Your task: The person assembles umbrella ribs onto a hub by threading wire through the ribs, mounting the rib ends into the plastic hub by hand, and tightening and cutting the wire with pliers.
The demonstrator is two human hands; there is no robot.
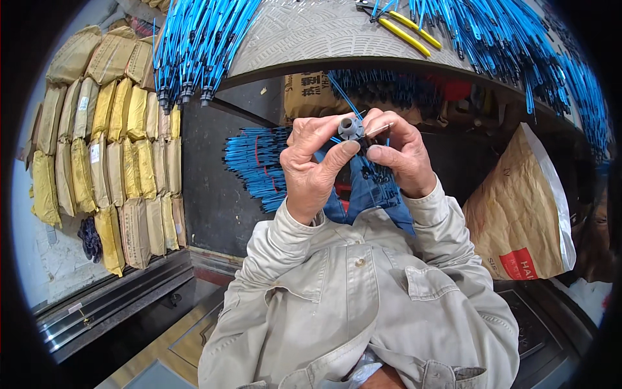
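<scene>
Up in front of my chest, my left hand is closed on a grey plastic fitting with a round open end facing up. My right hand is closed at the fitting's right side, with a thin slim piece pinched between thumb and fingers. Its kind is too small to make out. A thin blue rod runs out from the fitting, and dark ends hang just below the hands. Beyond the left wrist lies a bundle of blue rods with black tips.
Ahead is a grey textured table with piles of blue rods and yellow-handled pliers. Paper-wrapped packages are stacked at the left. A large brown paper sack stands at the right. More rods lie under the table.
</scene>
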